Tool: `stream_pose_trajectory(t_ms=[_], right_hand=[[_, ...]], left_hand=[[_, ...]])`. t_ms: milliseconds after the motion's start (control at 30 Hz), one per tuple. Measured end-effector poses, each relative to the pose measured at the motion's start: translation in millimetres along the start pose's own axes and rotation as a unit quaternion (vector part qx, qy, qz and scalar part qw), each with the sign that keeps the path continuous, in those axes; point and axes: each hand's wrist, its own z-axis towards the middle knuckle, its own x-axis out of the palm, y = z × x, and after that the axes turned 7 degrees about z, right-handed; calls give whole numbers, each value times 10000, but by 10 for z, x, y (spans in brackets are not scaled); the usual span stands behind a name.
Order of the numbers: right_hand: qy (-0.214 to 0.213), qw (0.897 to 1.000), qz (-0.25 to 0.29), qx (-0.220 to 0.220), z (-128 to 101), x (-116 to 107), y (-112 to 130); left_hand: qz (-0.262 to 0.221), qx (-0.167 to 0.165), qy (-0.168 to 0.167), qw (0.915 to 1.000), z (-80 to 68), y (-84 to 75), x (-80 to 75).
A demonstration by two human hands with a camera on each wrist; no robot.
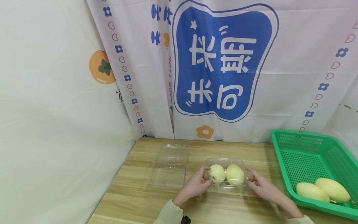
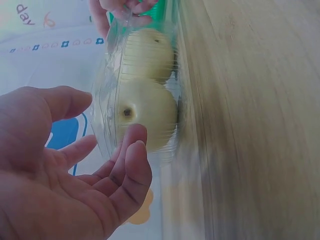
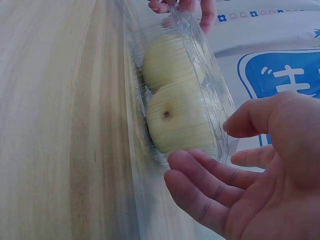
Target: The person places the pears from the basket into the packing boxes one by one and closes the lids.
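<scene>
Our left hand [image 1: 195,185] sits at the lower centre of the head view, its fingers loosely spread and only lightly bent — the fingertips [image 2: 131,150] rest against the left end of the box [image 1: 227,174] without curling round it. In the left wrist view the palm fills the lower left of the frame, the thumb standing apart from the plastic. Our right hand [image 1: 261,186] mirrors it at the box's right end: fingers nearly straight, tips [image 3: 192,165] touching the clear wall, thumb held off it. Neither hand grips; both are open and press lightly from the two sides.

The box is a clear plastic clamshell, lid down, lying on the wooden surface [image 1: 134,193] just below the middle of the head view. Two pale yellow-green pears [image 1: 226,174] lie side by side inside it, touching; the wrist views show a dark blossom end on the one nearer each camera, blurred through the ribbed plastic.

To the left of the box, near it, lies a second clear tray [image 1: 170,165], open and flat. At the right edge stands a green basket [image 1: 302,149] — two yellow mangoes [image 1: 323,189] lie in its lower right part. A printed curtain [image 1: 223,62] hangs across the top of the frame.
</scene>
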Motion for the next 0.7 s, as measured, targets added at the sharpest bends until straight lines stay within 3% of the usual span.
stream_pose_trajectory(t_ms=[200,433,700], right_hand=[[68,9999,140,-63,20,7,10],[-46,9999,-100,93,68,19,-21],[-165,9998,-48,139,102,32,8]], left_hand=[[71,-90,-89,9999,16,-3,13],[-94,-228,-194,9995,83,-1,52],[-33,-204,-323,9993,151,0,51]])
